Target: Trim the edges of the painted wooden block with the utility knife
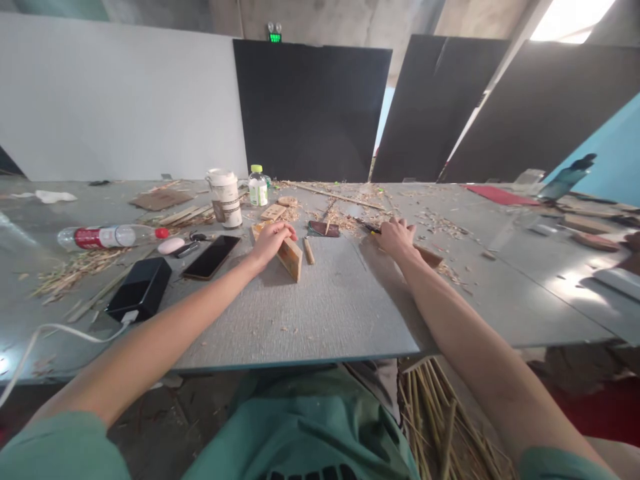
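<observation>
My left hand (273,241) lies over the top of a small wooden board (292,259) that stands on its long edge, its fingers bent around it. Just right of the board is a short wooden stick (309,251). Farther right, my right hand (398,237) is closed at a slim dark tool (367,225) with a yellow mark; the palm hides the rest of it. Beside that wrist, a brown block (429,256) shows partly. Between the hands, a dark reddish flat piece (323,229) lies among shavings.
At left are a phone (212,257), a black power bank (140,288) with white cable, and a lying plastic bottle (113,236). A paper cup (225,199) and a green-capped bottle (258,187) stand behind. Wood shavings litter the grey table (300,327). Another person's hand (634,241) is at far right.
</observation>
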The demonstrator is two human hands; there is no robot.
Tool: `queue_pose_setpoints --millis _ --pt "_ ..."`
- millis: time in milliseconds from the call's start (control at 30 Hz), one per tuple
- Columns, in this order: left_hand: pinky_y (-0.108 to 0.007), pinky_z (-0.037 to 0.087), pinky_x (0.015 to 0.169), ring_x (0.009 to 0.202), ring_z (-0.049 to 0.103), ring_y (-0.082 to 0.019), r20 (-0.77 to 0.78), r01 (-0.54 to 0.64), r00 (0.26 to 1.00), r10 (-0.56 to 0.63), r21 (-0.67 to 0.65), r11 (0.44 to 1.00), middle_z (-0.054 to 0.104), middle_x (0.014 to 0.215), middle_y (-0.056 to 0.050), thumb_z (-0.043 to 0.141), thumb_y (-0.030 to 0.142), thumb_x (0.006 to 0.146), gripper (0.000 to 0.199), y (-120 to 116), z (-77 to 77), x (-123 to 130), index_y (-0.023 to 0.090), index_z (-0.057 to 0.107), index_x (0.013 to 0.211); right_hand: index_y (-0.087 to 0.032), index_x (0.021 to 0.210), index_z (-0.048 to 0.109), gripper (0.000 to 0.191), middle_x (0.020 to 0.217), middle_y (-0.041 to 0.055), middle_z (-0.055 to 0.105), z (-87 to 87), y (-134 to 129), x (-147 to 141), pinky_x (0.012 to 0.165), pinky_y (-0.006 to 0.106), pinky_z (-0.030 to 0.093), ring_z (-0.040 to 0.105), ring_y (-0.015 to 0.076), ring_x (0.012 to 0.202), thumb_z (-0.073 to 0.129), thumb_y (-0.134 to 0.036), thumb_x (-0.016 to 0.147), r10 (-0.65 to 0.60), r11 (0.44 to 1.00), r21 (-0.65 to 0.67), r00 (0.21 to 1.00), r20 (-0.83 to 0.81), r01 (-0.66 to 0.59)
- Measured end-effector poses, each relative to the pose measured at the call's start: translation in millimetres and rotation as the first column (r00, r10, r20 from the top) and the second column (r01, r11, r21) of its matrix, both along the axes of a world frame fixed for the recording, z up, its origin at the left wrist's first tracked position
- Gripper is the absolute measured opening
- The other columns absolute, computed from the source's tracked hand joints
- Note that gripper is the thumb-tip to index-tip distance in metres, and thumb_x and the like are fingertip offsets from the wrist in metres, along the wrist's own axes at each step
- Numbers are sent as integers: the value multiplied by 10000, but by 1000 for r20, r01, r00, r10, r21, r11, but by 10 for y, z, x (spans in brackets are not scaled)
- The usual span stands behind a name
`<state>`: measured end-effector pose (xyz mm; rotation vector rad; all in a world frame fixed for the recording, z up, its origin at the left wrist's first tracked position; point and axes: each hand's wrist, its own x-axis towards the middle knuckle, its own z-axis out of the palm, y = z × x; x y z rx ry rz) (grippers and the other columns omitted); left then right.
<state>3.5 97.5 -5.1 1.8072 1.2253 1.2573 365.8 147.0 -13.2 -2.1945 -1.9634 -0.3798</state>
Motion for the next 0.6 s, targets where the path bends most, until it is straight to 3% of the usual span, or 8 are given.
queue_pose_setpoints --millis 67,167,300,400,500,600 --pt "-344 474 771 850 654 -226 104 17 994 -17 -2 1000 721 814 -46 520 215 797 159 76 -70 39 222 676 767 -120 1073 762 328 1288 228 640 -17 30 20 1005 549 346 486 384 1253 524 -333 1000 1 1000 -22 1000 -2 -1" --pt "-339 468 697 707 603 -199 233 27 972 -20 -27 999 641 712 -43 503 214 791 137 201 -136 79 218 625 728 -113 1075 746 338 1276 239 645 -35 57 45 1006 566 335 503 393 1241 520 -352 1002 12 999 -30 1000 -16 -12" --pt "-337 423 593 531 487 -172 363 37 932 -6 -79 996 477 562 -11 433 320 935 253 331 -163 128 223 600 771 -103 1133 694 327 1274 267 650 -54 64 31 1005 561 333 522 408 1238 567 -366 985 73 997 4 996 -54 -73" --pt "-332 398 559 516 468 -166 410 58 912 -14 -95 994 472 557 -16 424 440 1006 362 376 -182 176 222 610 784 -84 1230 611 341 1112 246 700 -49 76 -39 981 524 355 590 372 1115 541 -323 997 131 990 63 986 -100 -126" --pt "-330 374 526 510 451 -165 426 79 904 -30 -97 992 467 547 -24 457 522 1018 426 404 -205 225 220 626 769 -80 1340 519 388 1042 208 714 -27 68 -164 939 471 390 626 329 997 495 -286 1012 229 968 141 963 -145 -209" --pt "-339 365 528 500 435 -165 441 88 897 -37 -95 992 436 532 -22 403 526 1037 480 433 -218 257 220 620 738 -135 1329 535 355 1208 209 681 -1 -16 -352 847 390 422 627 296 993 481 -294 1016 403 907 202 901 -163 -369"
